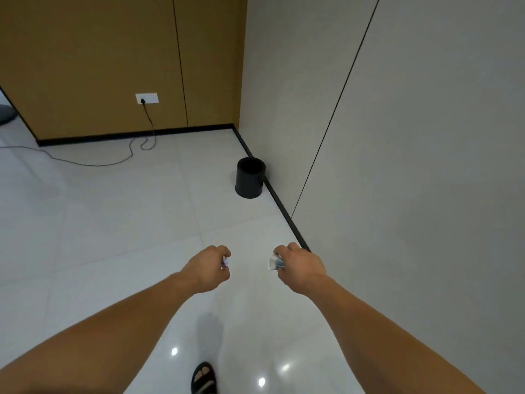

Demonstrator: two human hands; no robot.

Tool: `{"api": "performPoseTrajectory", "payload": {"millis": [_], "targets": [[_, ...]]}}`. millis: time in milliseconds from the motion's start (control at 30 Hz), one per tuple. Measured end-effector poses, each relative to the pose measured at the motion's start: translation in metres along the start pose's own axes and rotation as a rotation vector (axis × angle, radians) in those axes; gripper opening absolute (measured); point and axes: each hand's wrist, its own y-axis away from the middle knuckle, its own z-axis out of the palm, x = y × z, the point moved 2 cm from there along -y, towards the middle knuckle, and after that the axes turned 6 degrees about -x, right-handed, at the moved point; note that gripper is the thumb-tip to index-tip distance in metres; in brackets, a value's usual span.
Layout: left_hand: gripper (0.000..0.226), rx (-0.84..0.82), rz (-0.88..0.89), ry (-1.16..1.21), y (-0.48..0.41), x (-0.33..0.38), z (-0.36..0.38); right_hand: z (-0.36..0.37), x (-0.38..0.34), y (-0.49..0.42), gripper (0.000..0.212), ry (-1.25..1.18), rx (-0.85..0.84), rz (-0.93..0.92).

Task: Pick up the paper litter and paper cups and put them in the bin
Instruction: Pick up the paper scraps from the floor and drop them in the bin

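A black round bin [250, 177] stands on the floor against the grey wall, open top facing up, some way ahead of both hands. My left hand [208, 268] is curled round a small piece of paper litter [225, 262], of which only a white and bluish sliver shows. My right hand [298, 267] grips a crumpled white and blue paper piece [274, 262] that sticks out on its left side. Both hands are held out in front of me above the tiled floor, side by side, short of the bin.
A grey wall [397, 166] with a black skirting runs along the right. Brown panels [113, 66] stand at the back with a socket [147, 98] and a black cable [93, 163] trailing over the floor. My sandalled foot [204, 378] shows below.
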Motion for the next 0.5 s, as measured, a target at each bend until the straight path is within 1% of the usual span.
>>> {"api": "performPoseTrajectory", "payload": {"millis": [133,267,500], "targets": [[0.04,0.025,0.018,0.002,-0.066,-0.001,-0.054,-0.035,0.001,-0.074,0.042,0.005,0.01,0.027],[0.041,0.04,0.016,-0.015,-0.133,0.002,-0.098,-0.061,0.002,-0.145,0.041,0.002,-0.005,0.001],[0.044,0.021,-0.043,0.006,-0.268,0.005,-0.162,-0.113,0.038,-0.312,0.039,-0.003,-0.01,-0.008]]}}
